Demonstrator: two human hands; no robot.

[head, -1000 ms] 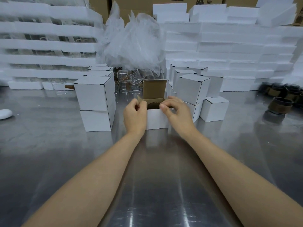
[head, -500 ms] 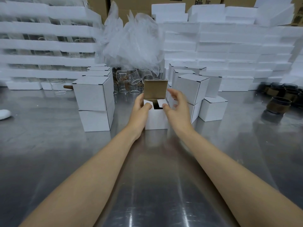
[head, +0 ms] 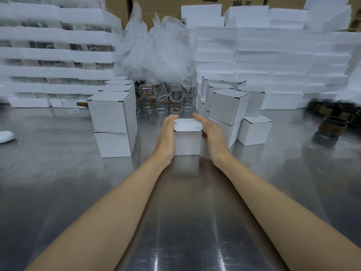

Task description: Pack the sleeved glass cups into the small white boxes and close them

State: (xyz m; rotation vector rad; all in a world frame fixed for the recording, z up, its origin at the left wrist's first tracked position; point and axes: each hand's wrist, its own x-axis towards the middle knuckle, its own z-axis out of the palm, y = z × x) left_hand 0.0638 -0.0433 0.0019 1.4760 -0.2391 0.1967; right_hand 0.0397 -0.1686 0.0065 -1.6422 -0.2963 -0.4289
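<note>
White cardboard fills the gap between my two hands. The small white box [head: 187,142] stands on the steel table [head: 185,212], straight ahead of me. My left hand [head: 167,137] lies flat against its left wall, and my right hand [head: 212,137] is just beside its right wall. The fingers of both hands are straight and point away from me, and neither hand grips anything. The left looks to be touching the box. I cannot tell if the right one touches.

The box is about as wide as it is tall, so it has no long side. What matters is the lid [head: 187,125]. It lies on top, level with my fingers, and its front edge faces me. I think that edge is not tucked in all the way, so the next push should come down from above, at the front. Both hands are about as near.

Half a second ago the lid stood up and showed its brown inside, with a dark gap below. Now it is down and the inside is hidden. A second ago my fingers were bent over the side flaps.

Closed boxes [head: 113,122] stand to the left, and more sleeved cups [head: 332,125] wait far right.
</note>
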